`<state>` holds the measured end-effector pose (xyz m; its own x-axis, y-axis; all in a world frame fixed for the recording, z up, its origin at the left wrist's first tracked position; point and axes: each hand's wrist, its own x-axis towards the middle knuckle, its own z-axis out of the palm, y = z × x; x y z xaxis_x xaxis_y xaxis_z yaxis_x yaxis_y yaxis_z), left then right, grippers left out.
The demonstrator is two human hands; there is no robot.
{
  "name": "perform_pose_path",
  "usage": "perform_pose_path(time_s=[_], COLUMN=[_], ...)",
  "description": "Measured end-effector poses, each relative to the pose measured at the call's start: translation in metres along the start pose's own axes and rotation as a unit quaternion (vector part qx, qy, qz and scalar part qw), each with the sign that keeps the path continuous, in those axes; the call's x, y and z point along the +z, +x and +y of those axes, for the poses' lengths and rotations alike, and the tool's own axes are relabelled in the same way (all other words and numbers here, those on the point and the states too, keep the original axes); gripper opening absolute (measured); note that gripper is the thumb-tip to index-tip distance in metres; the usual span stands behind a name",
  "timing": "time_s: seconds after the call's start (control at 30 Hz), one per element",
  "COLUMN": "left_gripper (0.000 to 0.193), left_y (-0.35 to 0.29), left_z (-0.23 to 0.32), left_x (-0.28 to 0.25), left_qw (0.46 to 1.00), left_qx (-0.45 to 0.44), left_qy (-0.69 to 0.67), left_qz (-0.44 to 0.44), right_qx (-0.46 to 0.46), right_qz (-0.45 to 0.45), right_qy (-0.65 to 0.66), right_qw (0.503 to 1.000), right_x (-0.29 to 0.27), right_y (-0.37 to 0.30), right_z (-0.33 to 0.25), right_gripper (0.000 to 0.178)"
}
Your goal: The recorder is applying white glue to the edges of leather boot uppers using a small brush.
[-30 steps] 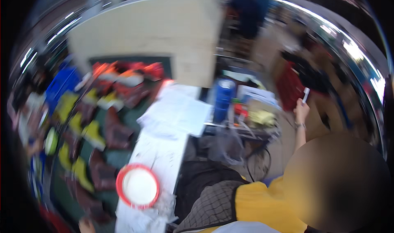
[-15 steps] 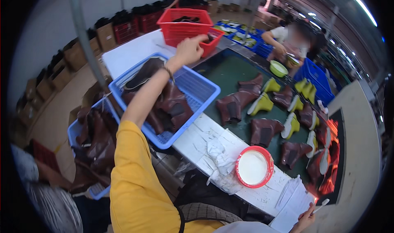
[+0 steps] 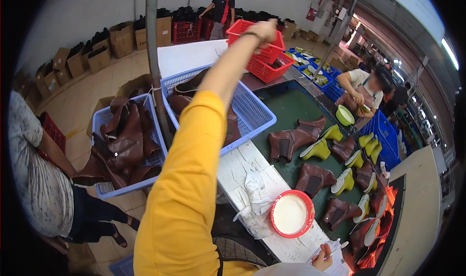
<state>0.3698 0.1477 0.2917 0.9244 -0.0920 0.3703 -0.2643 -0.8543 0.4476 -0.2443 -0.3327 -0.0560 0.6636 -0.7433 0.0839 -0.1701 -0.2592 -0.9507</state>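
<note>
My left arm, in a yellow sleeve, stretches far forward. My left hand (image 3: 264,31) is over the upper red basket (image 3: 239,32), and its fingers are mostly hidden behind the back of the hand. That basket rests on a lower red basket (image 3: 272,73). At the lower right, my right hand (image 3: 323,259) is curled round a small brush, whose white head (image 3: 344,245) shows beside it. White papers (image 3: 335,251) lie by that hand. A red-rimmed bowl of white liquid (image 3: 291,214) stands nearby, beside crumpled white cloths (image 3: 257,193).
Brown boots (image 3: 313,180) and yellow-green soles (image 3: 318,150) lie on the green conveyor belt (image 3: 286,101), which leads to a glowing heater (image 3: 386,227). Blue baskets (image 3: 252,113) hold brown boot uppers (image 3: 126,142). A person (image 3: 46,164) stands at left; a co-worker (image 3: 364,89) works across the belt.
My left hand has reached farther forward, over the upper red basket. My right hand has drawn in toward the bowl with the brush. The view has shifted, showing more of the left side.
</note>
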Motion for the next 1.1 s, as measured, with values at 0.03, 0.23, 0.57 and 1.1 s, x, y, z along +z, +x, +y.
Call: perform_pose_path(time_s=[0.03,0.23,0.57,1.1], left_gripper=[0.085,0.065,0.044,0.068], left_y=[-0.014,-0.079,-0.234,-0.236], left_z=[0.029,0.192,0.071,-0.002], left_x=[-0.008,0.039,0.217,0.27], left_qw=[0.997,0.922,0.834,0.837], left_qx=[0.05,0.375,0.493,0.293], left_qy=[0.033,0.004,0.044,0.098], left_qz=[0.042,0.098,-0.245,-0.451], right_qx=[0.006,0.056,0.079,0.061], right_qz=[-0.027,0.057,0.076,0.132], right_qy=[0.01,0.112,0.143,0.191], right_qw=[1.0,0.991,0.984,0.971], right_x=[0.001,0.007,0.042,0.059], right_y=[0.004,0.021,0.03,0.04], right_z=[0.0,0.043,0.051,0.062], right_gripper=[0.033,0.034,0.029,0.027])
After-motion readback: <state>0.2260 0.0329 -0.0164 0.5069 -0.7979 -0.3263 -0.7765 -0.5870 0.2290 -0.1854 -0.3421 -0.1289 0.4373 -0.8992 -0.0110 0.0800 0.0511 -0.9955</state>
